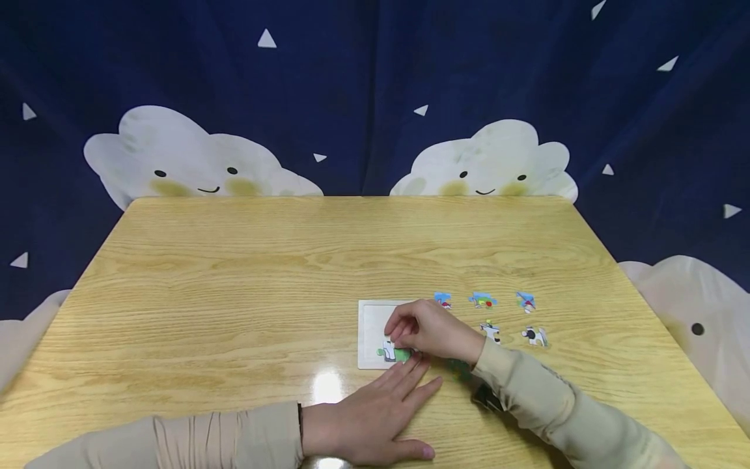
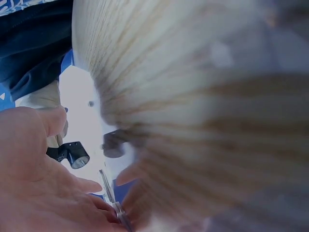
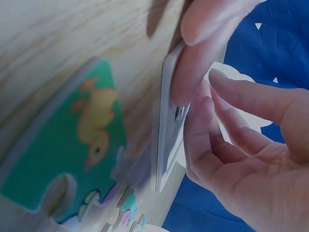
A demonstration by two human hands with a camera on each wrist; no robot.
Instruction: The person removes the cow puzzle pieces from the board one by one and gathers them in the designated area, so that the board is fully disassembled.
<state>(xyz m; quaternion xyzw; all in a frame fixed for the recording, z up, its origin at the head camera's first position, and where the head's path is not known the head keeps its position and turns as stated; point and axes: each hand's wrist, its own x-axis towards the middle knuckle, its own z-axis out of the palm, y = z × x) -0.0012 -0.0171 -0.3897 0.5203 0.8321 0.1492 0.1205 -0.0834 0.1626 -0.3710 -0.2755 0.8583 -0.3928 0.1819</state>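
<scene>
A white puzzle tray (image 1: 369,326) lies on the table, with a green-and-white puzzle piece (image 1: 388,352) in its lower part. My right hand (image 1: 436,329) is over the tray, with curled fingers and thumb pinching at the piece's upper edge; the contact is partly hidden. In the right wrist view those fingertips (image 3: 198,104) are close to the tray surface. My left hand (image 1: 375,413) lies flat, its straight fingers touching the tray's near edge and the thumb spread on the table. The left wrist view shows this left hand (image 2: 38,179) beside the thin tray edge (image 2: 108,188).
Several loose pieces lie right of the tray, among them a blue one (image 1: 483,300) and a black-and-white one (image 1: 534,336). A green piece with a yellow duckling (image 3: 96,121) lies near my right wrist. A dark blue curtain (image 1: 351,78) hangs behind the wooden table (image 1: 234,280).
</scene>
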